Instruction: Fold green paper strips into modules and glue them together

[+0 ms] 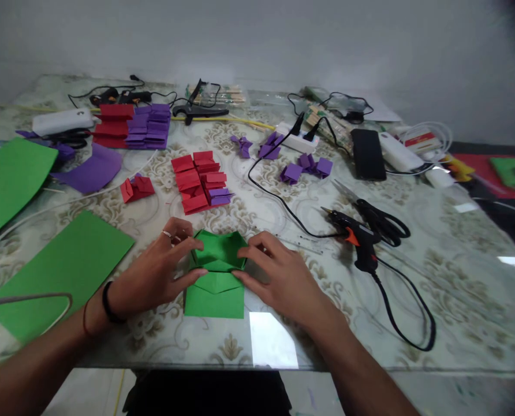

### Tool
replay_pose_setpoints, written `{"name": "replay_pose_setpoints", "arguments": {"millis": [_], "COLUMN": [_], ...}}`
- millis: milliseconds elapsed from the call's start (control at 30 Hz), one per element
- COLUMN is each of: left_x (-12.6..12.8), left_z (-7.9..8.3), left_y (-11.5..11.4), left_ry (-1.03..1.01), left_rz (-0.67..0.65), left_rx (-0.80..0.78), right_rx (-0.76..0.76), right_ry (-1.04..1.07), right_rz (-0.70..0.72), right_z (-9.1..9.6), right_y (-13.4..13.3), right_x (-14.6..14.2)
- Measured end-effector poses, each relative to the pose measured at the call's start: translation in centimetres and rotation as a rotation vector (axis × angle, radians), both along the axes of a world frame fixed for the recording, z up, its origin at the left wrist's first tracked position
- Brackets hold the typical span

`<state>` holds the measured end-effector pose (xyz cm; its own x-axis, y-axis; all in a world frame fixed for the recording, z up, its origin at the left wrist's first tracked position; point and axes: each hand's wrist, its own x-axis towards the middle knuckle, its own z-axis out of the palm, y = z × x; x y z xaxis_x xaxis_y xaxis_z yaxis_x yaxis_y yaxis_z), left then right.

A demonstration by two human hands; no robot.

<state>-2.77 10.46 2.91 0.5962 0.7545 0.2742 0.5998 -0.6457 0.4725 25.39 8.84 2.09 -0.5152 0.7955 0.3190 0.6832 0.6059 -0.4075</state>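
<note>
A partly folded green paper piece (216, 277) lies on the glass-topped table (283, 341) near its front edge. My left hand (160, 271) pinches its left side, thumb and fingers closed on the fold. On the right side, my right hand (279, 271) grips the paper the same way. The upper part of the paper stands up like an open pocket between the two hands.
Green paper sheets (62, 271) lie at the left. Folded red pieces (197, 182) and purple pieces (147, 126) sit behind. A black glue gun (357, 240) with its cord, scissors (379, 219), a phone (367, 153) and a power strip (298, 140) occupy the right.
</note>
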Motion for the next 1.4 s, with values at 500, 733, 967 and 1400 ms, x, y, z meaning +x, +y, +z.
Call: {"name": "replay_pose_setpoints", "arguments": {"millis": [500,733,967,1400], "left_x": [0.8,0.8,0.9,1.2], "left_z": [-1.4,-1.5,-1.7,-0.2], "left_y": [-0.4,-0.4,-0.4,-0.1], "left_ry": [0.134,0.079,0.004,-0.045], "left_rz": [-0.042,-0.017,-0.013,0.060], "left_rx": [0.008,-0.013,-0.029,-0.086], "right_rx": [-0.061,0.039,0.015,-0.101], "right_ry": [0.025,0.149,0.345,0.346], "right_rz": [0.074,-0.001,-0.113,0.001], "right_z": [-1.2,-1.1,-0.6,-0.7], "right_y": [0.0,-0.1,-0.2,-0.3], "right_x": [-1.4,-1.7,-2.0,-2.1]}}
